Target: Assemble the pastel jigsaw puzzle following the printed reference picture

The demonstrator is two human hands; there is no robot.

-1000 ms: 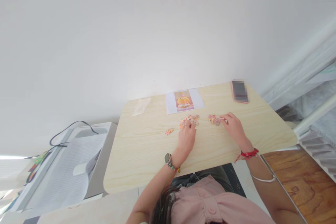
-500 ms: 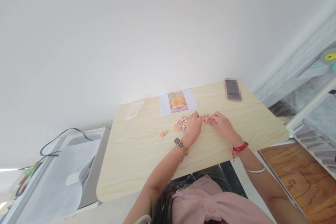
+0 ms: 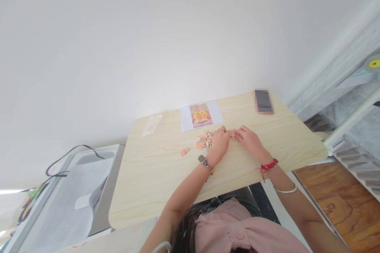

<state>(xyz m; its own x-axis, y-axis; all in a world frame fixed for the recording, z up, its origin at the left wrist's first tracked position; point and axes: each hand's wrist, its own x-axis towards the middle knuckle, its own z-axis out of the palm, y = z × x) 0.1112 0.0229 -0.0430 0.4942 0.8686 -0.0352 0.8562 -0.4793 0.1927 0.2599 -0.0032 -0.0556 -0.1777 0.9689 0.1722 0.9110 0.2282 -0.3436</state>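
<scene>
Plain pale wall (image 3: 166, 39) behind; against it, a light wood-grain tabletop (image 3: 148, 178). At its far side lie a printed sheet (image 3: 201, 116) with an orange figure on it, a pale slip (image 3: 152, 125) off to the left, and a dark device (image 3: 263, 101), pixelated, toward the right corner.

Small jigsaw pieces in three groups, all nearer the person than the sheet. Main heap (image 3: 203, 141) about mid-tabletop, loose, some pieces apparently overlapping. Little left cluster (image 3: 184, 151) apart from it. Right cluster (image 3: 232, 136) lies between the two hands, partly covered by fingers.

Left hand (image 3: 220, 141): palm down, fingers curled in close, just beside the main heap and hiding its right edge. Tips reach toward the right cluster; whether a piece is pinched, cannot tell. Right hand (image 3: 248, 140): half closed, fingers bent, tips at the right cluster. Contact looks likely; a firm hold on any one piece, cannot tell.

Step in hand, as judged: fingering through the right cluster with both hands. Done well, it calls for light fingertip work, lifting single pieces by the edge rather than raking. Thin card seems likely to slip or flip under a flat push. Chief risk: the left wrist or knuckles dragging the main heap into the right cluster, so a slightly raised palm would help. Worth preserving the bare strip around the left cluster, too.
</scene>
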